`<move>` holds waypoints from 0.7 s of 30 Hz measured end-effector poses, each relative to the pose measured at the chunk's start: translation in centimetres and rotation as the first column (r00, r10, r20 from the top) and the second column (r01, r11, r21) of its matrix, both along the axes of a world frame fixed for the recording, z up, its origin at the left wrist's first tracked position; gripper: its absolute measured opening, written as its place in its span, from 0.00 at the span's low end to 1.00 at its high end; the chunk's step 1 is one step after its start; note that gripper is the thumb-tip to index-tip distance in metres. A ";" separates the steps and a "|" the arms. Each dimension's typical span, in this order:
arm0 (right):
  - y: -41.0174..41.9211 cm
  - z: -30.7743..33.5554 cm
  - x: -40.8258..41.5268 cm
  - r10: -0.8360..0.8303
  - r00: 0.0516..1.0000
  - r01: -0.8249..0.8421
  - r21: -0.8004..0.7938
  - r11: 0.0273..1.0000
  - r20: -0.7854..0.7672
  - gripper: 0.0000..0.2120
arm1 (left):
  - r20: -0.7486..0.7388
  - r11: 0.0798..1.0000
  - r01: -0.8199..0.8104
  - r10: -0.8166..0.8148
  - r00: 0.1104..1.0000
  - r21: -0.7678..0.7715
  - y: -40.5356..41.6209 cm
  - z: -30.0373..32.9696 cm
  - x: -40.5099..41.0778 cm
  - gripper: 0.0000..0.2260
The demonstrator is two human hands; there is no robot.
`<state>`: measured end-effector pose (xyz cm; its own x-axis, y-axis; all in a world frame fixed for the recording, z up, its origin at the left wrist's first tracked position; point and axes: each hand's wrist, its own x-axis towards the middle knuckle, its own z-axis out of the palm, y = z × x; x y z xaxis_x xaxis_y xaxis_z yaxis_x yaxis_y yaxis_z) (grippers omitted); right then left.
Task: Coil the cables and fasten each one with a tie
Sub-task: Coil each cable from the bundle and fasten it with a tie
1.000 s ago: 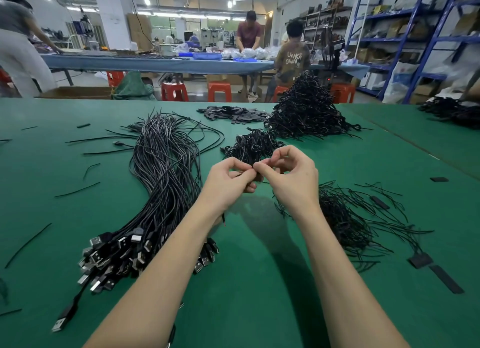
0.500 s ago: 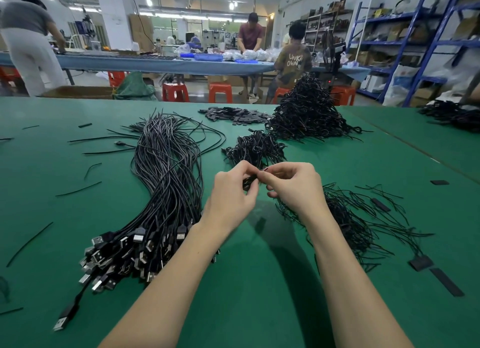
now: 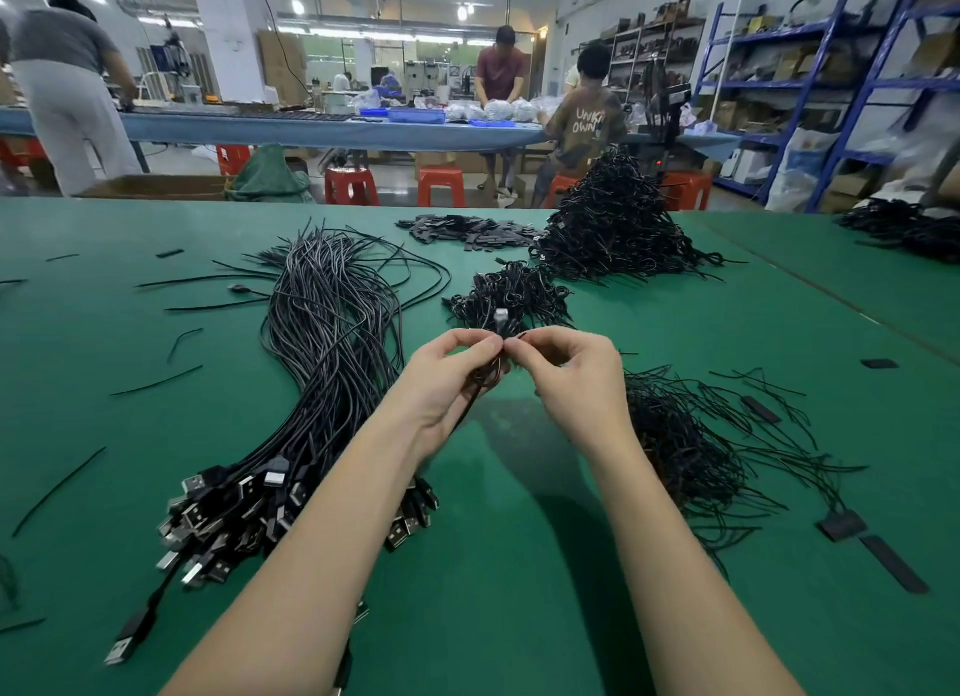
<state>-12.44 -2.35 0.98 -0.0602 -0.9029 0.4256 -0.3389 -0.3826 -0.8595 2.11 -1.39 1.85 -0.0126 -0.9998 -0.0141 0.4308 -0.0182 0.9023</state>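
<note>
My left hand (image 3: 451,383) grips a small coiled black cable (image 3: 488,376) above the green table (image 3: 519,565); a silver plug of it pokes up above my fingers. My right hand (image 3: 576,378) pinches a thin black tie at the top of the coil, fingertips meeting those of the left. A long bundle of uncoiled black USB cables (image 3: 322,363) lies to the left, plugs toward me. Loose black ties (image 3: 691,446) lie in a heap right of my right wrist. A small pile of coiled cables (image 3: 511,295) sits just behind my hands.
A tall heap of coiled cables (image 3: 618,228) stands at the back, with flat black strips (image 3: 467,230) beside it. Stray ties lie on the left of the table. Red stools (image 3: 441,186), blue shelving (image 3: 831,87) and people at a far bench are behind.
Both hands have stayed together over the coil while their fingers shifted on the tie. A silver plug now shows above the fingertips.
</note>
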 end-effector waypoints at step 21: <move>1.3 -0.9 -1.0 -0.146 0.928 0.071 -0.222 0.973 -0.343 0.02 | 0.024 0.997 0.059 -0.061 0.998 0.053 0.1 -1.5 0.1 0.04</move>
